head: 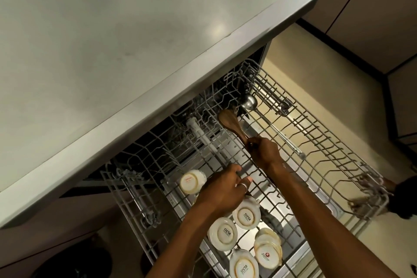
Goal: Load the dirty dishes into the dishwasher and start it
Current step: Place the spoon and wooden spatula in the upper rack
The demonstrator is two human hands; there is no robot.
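Observation:
The dishwasher's grey wire upper rack (327, 149) is pulled out below the steel counter. My right hand (262, 152) is closed on the handle of a wooden spoon (230, 123), whose bowl points toward the machine and rests on the rack. My left hand (223, 189), with a ring on one finger, grips a rack wire just beside an upturned white cup (191, 181). Several more white cups (246, 214) stand upside down near the rack's front. A steel ladle (249, 102) lies along the rack to the right of the spoon.
The stainless counter (112, 52) overhangs the machine at the upper left. Beige floor (327, 74) and cupboard fronts (372, 7) lie to the right. A dark foot or shoe (404, 198) shows past the rack's right end. The rack's right half holds only bare tines.

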